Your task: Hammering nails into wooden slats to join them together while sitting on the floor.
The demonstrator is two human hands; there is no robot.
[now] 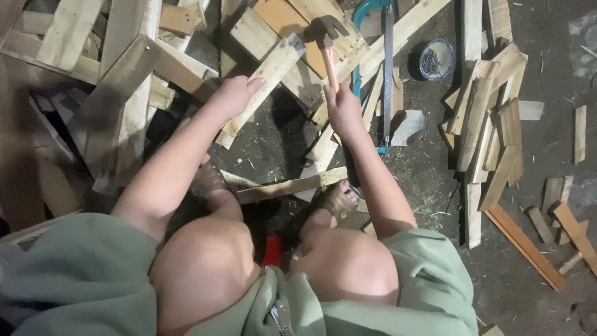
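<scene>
The left hand (235,94) is closed around the upper part of a pale wooden slat (261,87), holding it at a slant above the dark floor (547,37). The right hand (344,111) is clenched on the orange handle of a claw hammer (328,38), whose head is raised just beside the slat's top end, apart from it.

No nail is visible in the slat, and the slat touches no other board; by this evidence nothing is yet joined or struck, and the work appears to be at an early stage.

A second slat (292,185) lies across the floor by the sandalled feet. Further out, a hacksaw (385,68) with a blue frame lies right of the hammer, a round tin of nails (436,60) beyond it. Loose offcuts (491,124) lie heaped right, and stacked pallet timber (118,74) left.
</scene>
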